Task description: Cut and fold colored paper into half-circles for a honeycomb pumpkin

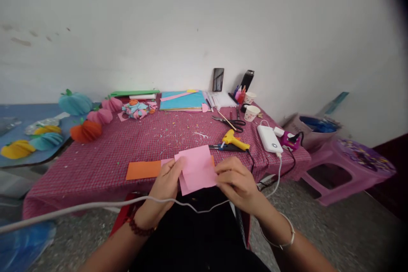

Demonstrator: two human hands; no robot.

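A creased sheet of pink paper (197, 170) is held up between both hands, just off the table's front edge. My left hand (167, 182) pinches its left side, thumb on top. At the right edge, the fingers of my right hand (236, 185) are closed on the same sheet. An orange paper strip (143, 170) lies behind my left hand, and part of another pink piece (166, 162) shows beside it. Beyond my right hand rests a yellow hot glue gun (235, 139).
Paper pumpkins (86, 131) stand at the left. Scissors (229, 123), paper cups (251, 113) and a white power bank (269, 139) lie on the checked tablecloth (153, 136). A white cable (95, 206) crosses before my wrists. A pink stool (338, 178) stands right.
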